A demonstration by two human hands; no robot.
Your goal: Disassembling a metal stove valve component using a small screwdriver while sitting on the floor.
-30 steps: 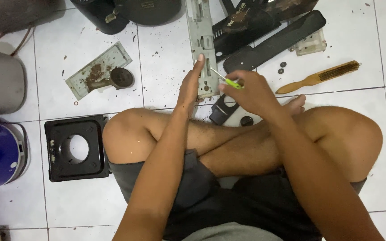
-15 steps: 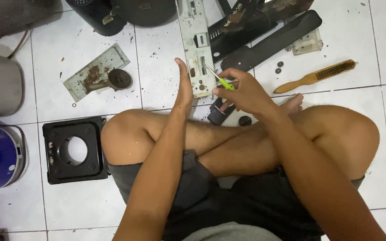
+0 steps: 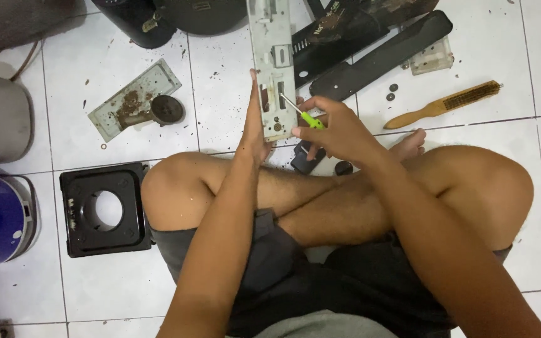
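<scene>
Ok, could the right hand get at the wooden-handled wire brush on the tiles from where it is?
Probably yes, once freed: the right hand holds a green-handled screwdriver against the metal panel. The wire brush lies to its right on bare floor tiles, nothing between.

The long panel (image 3: pixel 272 69) propped at the floor's far edge looks like dull grey sheet metal, scuffed and punched with slots. The screwdriver (image 3: pixel 303 112) has a glossy green plastic handle and a thin bright metal shaft. The floor (image 3: pixel 220 81) is glossy white tile, speckled with grit. The brush (image 3: pixel 444 104) has a matt wooden handle. The flat plate (image 3: pixel 134 100) is rusty, rough metal.
</scene>
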